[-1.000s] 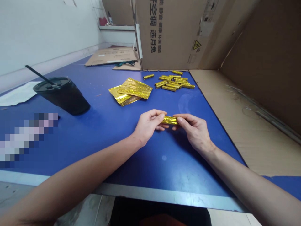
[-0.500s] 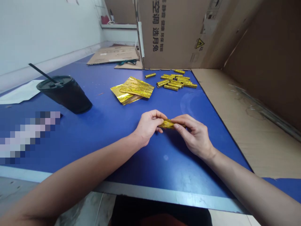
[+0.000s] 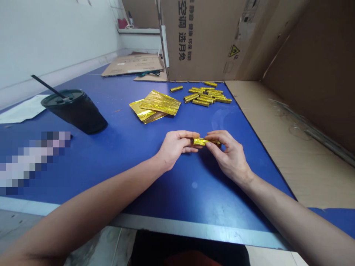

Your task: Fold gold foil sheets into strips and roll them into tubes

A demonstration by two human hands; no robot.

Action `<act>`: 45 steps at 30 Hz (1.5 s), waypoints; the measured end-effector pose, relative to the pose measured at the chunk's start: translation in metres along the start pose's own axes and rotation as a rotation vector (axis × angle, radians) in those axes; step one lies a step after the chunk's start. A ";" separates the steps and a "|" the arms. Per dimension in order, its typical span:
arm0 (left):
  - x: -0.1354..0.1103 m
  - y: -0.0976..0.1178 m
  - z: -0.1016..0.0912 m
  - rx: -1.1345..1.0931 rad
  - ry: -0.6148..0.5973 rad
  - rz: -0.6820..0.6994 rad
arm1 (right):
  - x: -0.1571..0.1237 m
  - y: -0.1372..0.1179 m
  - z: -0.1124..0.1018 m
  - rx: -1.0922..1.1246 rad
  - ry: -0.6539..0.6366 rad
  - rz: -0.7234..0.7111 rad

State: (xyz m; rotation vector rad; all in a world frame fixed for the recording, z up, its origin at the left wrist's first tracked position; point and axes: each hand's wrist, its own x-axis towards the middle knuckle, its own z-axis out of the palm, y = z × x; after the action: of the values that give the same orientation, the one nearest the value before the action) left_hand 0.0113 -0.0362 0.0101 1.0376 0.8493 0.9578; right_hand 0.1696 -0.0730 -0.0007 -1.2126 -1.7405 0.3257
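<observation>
Between my two hands is a rolled gold foil sheet, held level just above the blue table. My left hand pinches its left end between thumb and fingers. The thumb and fingertips of my right hand close on its right part. Fingers cover both ends of the roll. Beyond my hands lies a stack of flat gold foil sheets. Farther right is a loose pile of finished-looking gold foil rolls, with a single roll apart to its left.
A black tumbler with a straw stands at the left, near a white sheet. A pixelated area covers something at the left. Flat cardboard lies at the back. A large cardboard box wall rises behind, and a cardboard sheet borders the right.
The gold foil in my hands has become a tighter, narrower roll. My left fingers have straightened out along it, and my right fingers have shifted slightly.
</observation>
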 end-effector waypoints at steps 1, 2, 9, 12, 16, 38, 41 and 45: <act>0.000 -0.001 0.001 0.040 0.017 0.022 | 0.000 0.000 0.000 -0.018 0.017 -0.007; -0.001 -0.002 0.001 0.095 0.032 0.051 | 0.000 -0.001 0.000 -0.034 0.027 -0.019; -0.008 -0.010 0.000 0.573 -0.013 0.362 | -0.004 -0.010 0.000 -0.122 -0.046 -0.177; -0.011 -0.009 0.000 0.671 -0.032 0.415 | -0.005 -0.009 0.000 -0.162 -0.043 -0.185; -0.014 -0.008 0.002 0.715 -0.056 0.434 | -0.005 -0.008 0.001 -0.197 -0.033 -0.199; -0.017 -0.010 0.003 0.988 0.037 0.584 | -0.006 -0.015 0.000 -0.463 0.010 -0.196; -0.016 -0.011 0.003 0.948 0.044 0.563 | -0.005 -0.013 0.001 -0.472 0.012 -0.195; -0.013 -0.015 0.001 0.795 0.034 0.474 | -0.004 -0.009 0.001 -0.402 -0.012 -0.198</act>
State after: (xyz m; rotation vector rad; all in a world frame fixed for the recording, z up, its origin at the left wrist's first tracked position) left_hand 0.0107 -0.0512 -0.0021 1.9732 1.0672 1.0461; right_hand 0.1636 -0.0807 0.0024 -1.3011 -1.9778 -0.1436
